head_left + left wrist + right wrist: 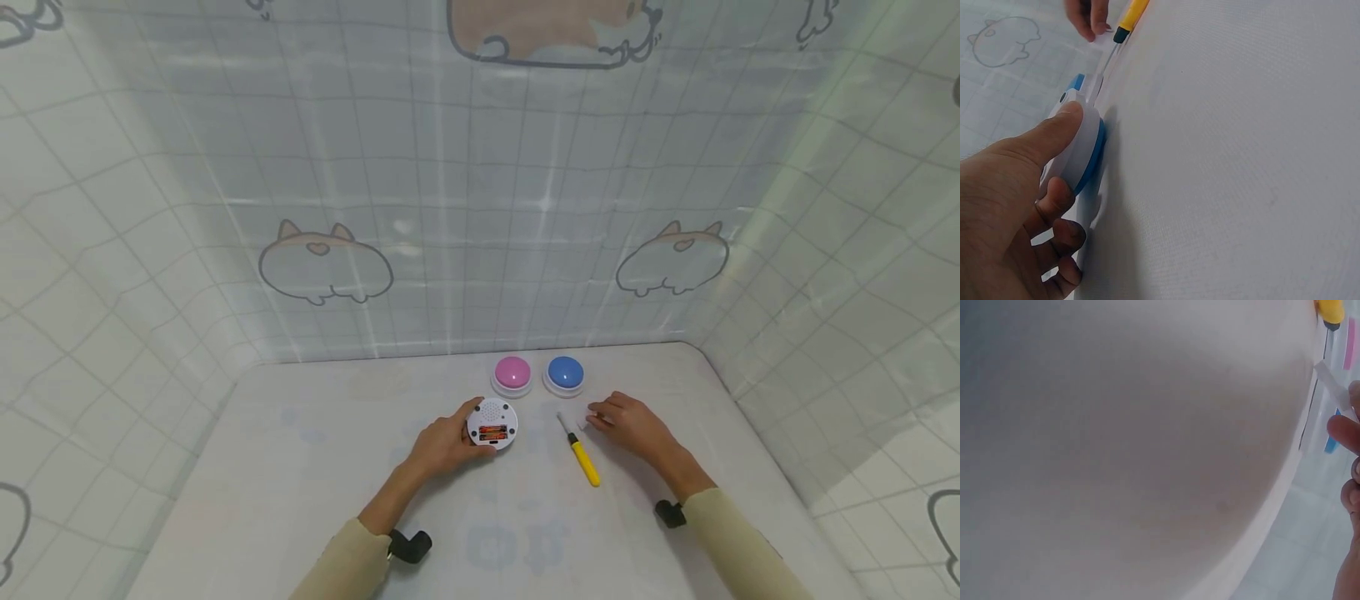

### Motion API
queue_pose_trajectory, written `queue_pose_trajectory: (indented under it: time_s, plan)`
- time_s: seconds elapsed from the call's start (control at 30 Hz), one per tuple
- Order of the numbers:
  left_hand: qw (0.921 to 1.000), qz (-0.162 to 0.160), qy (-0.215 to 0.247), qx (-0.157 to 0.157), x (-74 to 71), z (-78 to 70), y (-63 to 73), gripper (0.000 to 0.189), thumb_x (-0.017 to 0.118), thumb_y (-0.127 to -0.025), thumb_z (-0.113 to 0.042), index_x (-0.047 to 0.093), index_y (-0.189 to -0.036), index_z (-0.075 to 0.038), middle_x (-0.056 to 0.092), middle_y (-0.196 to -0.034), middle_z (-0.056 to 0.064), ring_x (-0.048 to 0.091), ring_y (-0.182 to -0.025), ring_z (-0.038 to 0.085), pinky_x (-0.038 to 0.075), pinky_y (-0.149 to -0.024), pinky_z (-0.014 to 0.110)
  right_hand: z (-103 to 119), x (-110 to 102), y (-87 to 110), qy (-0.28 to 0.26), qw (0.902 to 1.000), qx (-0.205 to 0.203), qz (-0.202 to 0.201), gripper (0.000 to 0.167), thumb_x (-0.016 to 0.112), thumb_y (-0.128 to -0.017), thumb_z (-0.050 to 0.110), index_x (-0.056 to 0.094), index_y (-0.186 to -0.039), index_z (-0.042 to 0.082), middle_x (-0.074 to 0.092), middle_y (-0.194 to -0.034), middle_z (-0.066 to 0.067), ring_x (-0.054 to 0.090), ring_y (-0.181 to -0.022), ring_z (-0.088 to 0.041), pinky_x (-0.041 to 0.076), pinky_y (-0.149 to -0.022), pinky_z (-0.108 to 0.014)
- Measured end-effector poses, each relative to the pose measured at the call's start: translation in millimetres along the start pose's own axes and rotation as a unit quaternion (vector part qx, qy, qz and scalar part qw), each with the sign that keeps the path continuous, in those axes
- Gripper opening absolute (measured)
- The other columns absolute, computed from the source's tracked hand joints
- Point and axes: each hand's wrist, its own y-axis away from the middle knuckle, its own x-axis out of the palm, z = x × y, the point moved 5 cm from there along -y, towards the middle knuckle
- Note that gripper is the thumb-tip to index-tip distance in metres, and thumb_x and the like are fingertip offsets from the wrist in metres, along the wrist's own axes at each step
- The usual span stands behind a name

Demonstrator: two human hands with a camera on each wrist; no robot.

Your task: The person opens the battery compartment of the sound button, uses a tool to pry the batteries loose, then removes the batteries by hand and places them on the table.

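My left hand (446, 446) grips a round white push-button device (491, 409) by its rim, underside up. Two orange-and-black batteries (492, 433) lie in its uncovered compartment. In the left wrist view, the thumb presses on the white body (1087, 140), and a blue dome (1094, 156) faces the table. To the right, my right hand (628, 423) pinches a small, flat white plastic piece (1333, 386) between thumb and finger. Between the hands, a screwdriver (585, 463) with a yellow handle lies on the table, its shaft pointing away from me.
Behind the hands, a pink-topped button (513, 372) and a blue-topped button (565, 372) stand dome up, side by side. The white table (315, 483) ends at a back wall (480, 275) covered with a gridded, animal-print sheet, with similar sheeting on both sides.
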Motion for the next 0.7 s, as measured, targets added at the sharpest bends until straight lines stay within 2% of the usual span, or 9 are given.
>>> queue_pose_trajectory:
  time_s: [0.13, 0.33, 0.47, 0.7]
  plan:
    - [1.0, -0.003, -0.003, 0.001, 0.8, 0.8, -0.6, 0.093, 0.08, -0.077, -0.061, 0.038, -0.153, -0.026, 0.053, -0.071, -0.005, 0.048, -0.068, 0.013, 0.036, -0.059, 0.031, -6, 5, 2.8, -0.014, 0.9955, 0.072, 0.06, 0.029, 0.081, -0.087, 0.029, 0.075, -0.111, 0.015, 0.066, -0.092, 0.006, 0.06, -0.083, -0.01, 0.057, -0.08, -0.031]
    - [1.0, -0.002, -0.006, -0.001, 1.8, 0.8, -0.4, 0.094, 0.079, -0.076, -0.061, 0.038, -0.153, -0.026, 0.053, -0.071, -0.005, 0.048, -0.069, 0.015, 0.037, -0.06, 0.032, -16, 11, 7.0, -0.048, 0.9849, 0.129, 0.105, 0.031, 0.08, -0.088, 0.031, 0.072, -0.114, 0.015, 0.066, -0.091, 0.004, 0.06, -0.083, -0.013, 0.057, -0.081, -0.036]
    - [1.0, 0.001, -0.006, -0.002, 1.6, -0.1, -0.1, 0.094, 0.079, -0.077, -0.061, 0.038, -0.153, -0.026, 0.053, -0.072, -0.005, 0.049, -0.07, 0.015, 0.037, -0.061, 0.032, -21, 15, 8.5, -0.05, 0.9809, 0.139, 0.127, 0.032, 0.079, -0.088, 0.03, 0.071, -0.114, 0.015, 0.067, -0.09, 0.004, 0.061, -0.082, -0.012, 0.057, -0.08, -0.035]
    - [1.0, 0.002, 0.0, -0.005, -0.7, -3.0, 1.0, 0.093, 0.08, -0.077, -0.059, 0.039, -0.153, -0.025, 0.052, -0.072, -0.005, 0.049, -0.07, 0.014, 0.036, -0.061, 0.032, -23, 14, 7.5, -0.051, 0.981, 0.132, 0.132, 0.032, 0.08, -0.087, 0.031, 0.071, -0.113, 0.014, 0.066, -0.087, 0.004, 0.06, -0.078, -0.011, 0.057, -0.075, -0.034]
